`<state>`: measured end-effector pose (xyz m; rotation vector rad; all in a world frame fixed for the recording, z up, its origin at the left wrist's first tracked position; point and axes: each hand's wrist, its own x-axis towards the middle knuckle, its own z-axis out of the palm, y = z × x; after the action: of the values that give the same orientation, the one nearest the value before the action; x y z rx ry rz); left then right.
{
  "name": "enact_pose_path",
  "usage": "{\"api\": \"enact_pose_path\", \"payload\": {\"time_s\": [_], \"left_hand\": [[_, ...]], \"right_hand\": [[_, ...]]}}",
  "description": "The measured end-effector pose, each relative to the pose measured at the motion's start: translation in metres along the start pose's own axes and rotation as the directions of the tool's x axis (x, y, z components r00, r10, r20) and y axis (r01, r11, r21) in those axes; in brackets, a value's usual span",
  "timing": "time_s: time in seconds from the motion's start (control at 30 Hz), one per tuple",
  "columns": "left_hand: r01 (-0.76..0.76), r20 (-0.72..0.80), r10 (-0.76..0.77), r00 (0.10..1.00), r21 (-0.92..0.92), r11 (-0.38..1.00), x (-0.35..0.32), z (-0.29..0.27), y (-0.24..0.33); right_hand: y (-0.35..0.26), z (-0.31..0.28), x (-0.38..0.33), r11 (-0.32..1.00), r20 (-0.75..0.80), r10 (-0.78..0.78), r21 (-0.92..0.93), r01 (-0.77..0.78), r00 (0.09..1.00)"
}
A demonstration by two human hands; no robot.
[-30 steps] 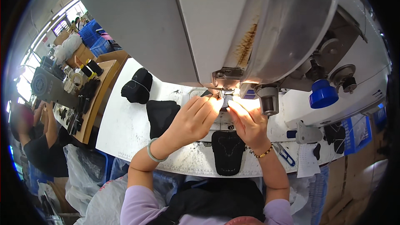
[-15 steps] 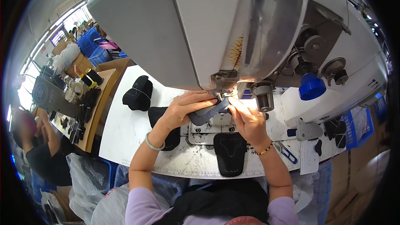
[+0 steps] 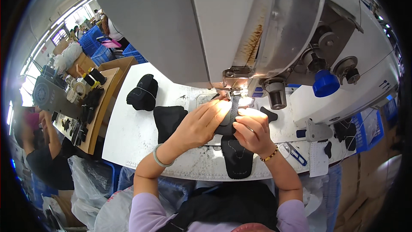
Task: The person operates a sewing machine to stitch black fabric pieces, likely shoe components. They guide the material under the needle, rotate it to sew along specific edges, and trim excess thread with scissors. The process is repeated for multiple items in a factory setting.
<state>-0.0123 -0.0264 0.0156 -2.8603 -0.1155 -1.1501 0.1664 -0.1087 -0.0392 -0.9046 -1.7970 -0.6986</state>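
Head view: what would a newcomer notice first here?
The big grey sewing machine fills the top. Below its lit needle area, the left hand and right hand press a black fabric piece. More black pieces lie on the white table to the left.

Needle area hidden behind left hand [image 3: 201, 124]; black piece [image 3: 233, 107] mostly covered.

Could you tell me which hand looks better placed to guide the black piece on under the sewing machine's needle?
Probably the left hand: its fingers lie flat on the black piece beside the needle.
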Motion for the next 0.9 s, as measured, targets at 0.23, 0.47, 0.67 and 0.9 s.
{"api": "enact_pose_path", "payload": {"time_s": [0.23,0.47,0.67,0.9], "left_hand": [[0.087,-0.046,-0.082,0.996,0.118,0.989,0.002,0.012,0.018],[0.119,-0.15,-0.094,0.984,0.166,0.979,-0.002,0.03,0.019],[0.08,-0.234,-0.049,0.971,0.127,0.989,-0.008,0.042,0.007],[0.085,-0.235,-0.063,0.97,0.081,0.993,-0.015,0.049,-0.006]], "right_hand": [[0.003,-0.011,0.007,0.999,0.017,-0.026,0.045,0.025,1.0],[0.01,-0.015,0.003,0.996,0.055,0.027,0.084,-0.031,0.998],[0.013,-0.013,0.001,0.998,0.082,0.058,0.029,-0.061,0.995],[0.015,-0.013,0.0,0.993,0.161,0.093,0.059,-0.104,0.983]]}}
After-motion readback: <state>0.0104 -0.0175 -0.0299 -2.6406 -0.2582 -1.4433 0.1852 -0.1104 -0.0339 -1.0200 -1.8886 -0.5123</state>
